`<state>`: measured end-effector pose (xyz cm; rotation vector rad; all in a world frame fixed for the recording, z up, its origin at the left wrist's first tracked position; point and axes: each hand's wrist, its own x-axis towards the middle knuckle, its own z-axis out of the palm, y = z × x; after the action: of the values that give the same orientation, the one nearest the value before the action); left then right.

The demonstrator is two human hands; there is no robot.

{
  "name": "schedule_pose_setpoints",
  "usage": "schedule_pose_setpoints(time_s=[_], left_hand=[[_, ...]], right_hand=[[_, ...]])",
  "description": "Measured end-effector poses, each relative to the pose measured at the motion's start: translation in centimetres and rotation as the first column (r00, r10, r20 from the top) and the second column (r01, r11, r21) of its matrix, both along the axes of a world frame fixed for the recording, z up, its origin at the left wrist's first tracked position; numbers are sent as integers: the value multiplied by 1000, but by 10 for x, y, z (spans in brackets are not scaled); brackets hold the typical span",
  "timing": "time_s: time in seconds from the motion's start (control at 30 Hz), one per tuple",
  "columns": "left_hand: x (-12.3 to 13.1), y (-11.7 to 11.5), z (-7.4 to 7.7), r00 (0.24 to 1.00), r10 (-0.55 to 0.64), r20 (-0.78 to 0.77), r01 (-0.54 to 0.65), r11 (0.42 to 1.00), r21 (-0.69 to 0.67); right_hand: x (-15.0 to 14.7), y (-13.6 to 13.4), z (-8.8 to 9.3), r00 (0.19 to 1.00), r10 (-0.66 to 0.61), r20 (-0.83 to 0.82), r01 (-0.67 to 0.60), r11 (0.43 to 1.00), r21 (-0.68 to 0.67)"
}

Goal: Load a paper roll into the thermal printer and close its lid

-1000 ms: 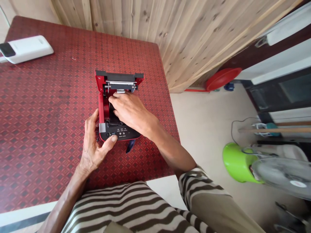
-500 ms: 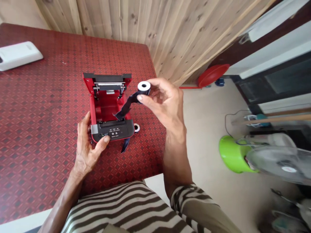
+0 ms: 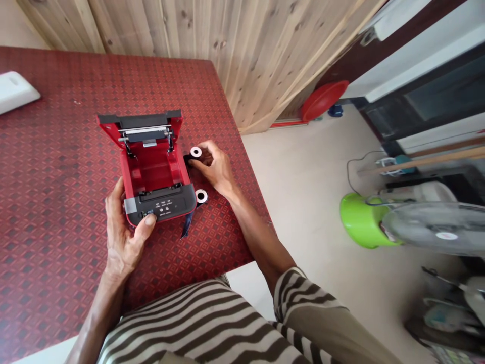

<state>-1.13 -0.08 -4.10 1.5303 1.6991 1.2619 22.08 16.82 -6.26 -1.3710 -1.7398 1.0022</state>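
Observation:
A small red and black printer [image 3: 161,205] stands on the table with its lid [image 3: 140,121] raised, and its red roll compartment holds nothing. My left hand [image 3: 123,232] grips its front left corner, thumb on the black panel and fingers along the side. To the right of the printer, my right hand [image 3: 215,167] pinches a small paper roll [image 3: 196,152] with a white end and a dark outer side. A dark strip from that roll lies near the printer's side. A second similar roll [image 3: 201,196] sits by the printer's front right corner, its dark tail [image 3: 186,226] hanging forward.
The red patterned table [image 3: 56,202] meets a wooden plank wall [image 3: 182,30] at the back. A white object [image 3: 17,91] lies at the far left. Beyond the table's right edge, a green stool [image 3: 358,220] and a fan [image 3: 435,227] stand on the floor.
My right hand has carried the roll from above the printer's right side down to the table beside it. Its strip has left the compartment. My left hand keeps its hold.

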Motion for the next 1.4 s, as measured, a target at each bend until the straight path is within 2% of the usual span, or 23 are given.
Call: schedule_pose_setpoints(time_s=[0.1, 0.2, 0.23, 0.33, 0.43, 0.53, 0.6, 0.67, 0.73, 0.8, 0.9, 0.97, 1.0, 1.1, 1.17, 1.4], left_hand=[[-1, 1, 2, 1000, -4, 4, 4, 1000, -18], [-1, 1, 0, 1000, 4, 17, -4, 1000, -21], [-1, 1, -1, 1000, 9, 17, -9, 1000, -16], [0, 1, -3, 1000, 24, 11, -24, 1000, -4], [1, 1, -4, 1000, 25, 12, -25, 1000, -1], [1, 1, -5, 999, 39, 8, -39, 999, 16], [1, 1, -5, 999, 44, 5, -44, 999, 11], [1, 1, -6, 999, 34, 10, -34, 999, 0], [1, 1, -6, 1000, 15, 16, -15, 1000, -3], [0, 1, -6, 1000, 1, 9, -1, 1000, 6], [-1, 0, -7, 999, -13, -41, 15, 999, 37], [-1, 0, -8, 997, -19, -71, 23, 998, 59], [-1, 0, -8, 997, -23, -78, 28, 997, 65], [1, -1, -7, 996, -38, -78, 44, 997, 67], [2, -1, -7, 996, -42, -84, 48, 996, 71], [2, -2, -4, 994, -57, -94, 63, 996, 62]], right_hand=[[13, -5, 3, 1000, 14, -18, -15, 1000, -22], [39, -24, 16, 1000, 1, 23, -2, 1000, 25], [48, -33, 22, 999, 22, 49, -23, 999, 29], [66, -63, 35, 977, 202, 71, -196, 977, -83], [61, -86, 32, 957, 286, 48, -279, 954, -111], [47, -96, 21, 974, 218, 55, -218, 976, -3], [43, -97, 23, 979, 195, 61, -198, 978, 56], [44, -93, 38, 976, 199, 85, -208, 970, 127], [45, -85, 65, 970, 198, 138, -226, 946, 231], [38, -76, 93, 947, 228, 226, -295, 895, 334], [7, -62, 119, 847, 309, 432, -487, 776, 401], [-20, -55, 123, 735, 325, 594, -598, 724, 344], [-33, -53, 123, 673, 324, 664, -634, 715, 293], [-62, -49, 120, 510, 322, 798, -667, 733, 130], [-74, -46, 119, 443, 335, 831, -660, 749, 50], [-92, -27, 115, 368, 385, 846, -642, 764, -69]])
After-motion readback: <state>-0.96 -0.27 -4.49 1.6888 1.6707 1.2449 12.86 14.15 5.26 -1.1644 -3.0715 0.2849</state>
